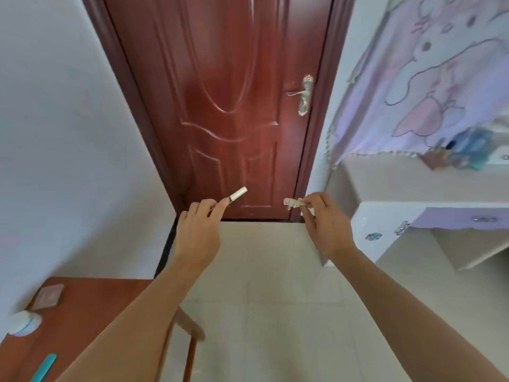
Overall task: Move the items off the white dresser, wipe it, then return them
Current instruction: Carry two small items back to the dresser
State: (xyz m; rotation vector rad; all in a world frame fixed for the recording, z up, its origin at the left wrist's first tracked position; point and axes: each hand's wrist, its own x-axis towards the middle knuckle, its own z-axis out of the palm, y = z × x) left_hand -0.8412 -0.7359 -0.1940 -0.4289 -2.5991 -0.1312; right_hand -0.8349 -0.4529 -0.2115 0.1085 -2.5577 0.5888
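White tube, pinched in your left hand; pale clip, pinched in your right hand. Hands apart. Set both flat on the table, away from its edge.

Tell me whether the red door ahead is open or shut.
Shut. The door sits flush inside its frame, no gap shows along either side, and its handle is level.

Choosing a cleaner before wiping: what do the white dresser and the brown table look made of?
White dresser: probably painted or laminated board, glossy, given the bright sheen on its corner. Brown table: wood or wood veneer, reddish, smooth satin finish; grain too blurred to confirm.
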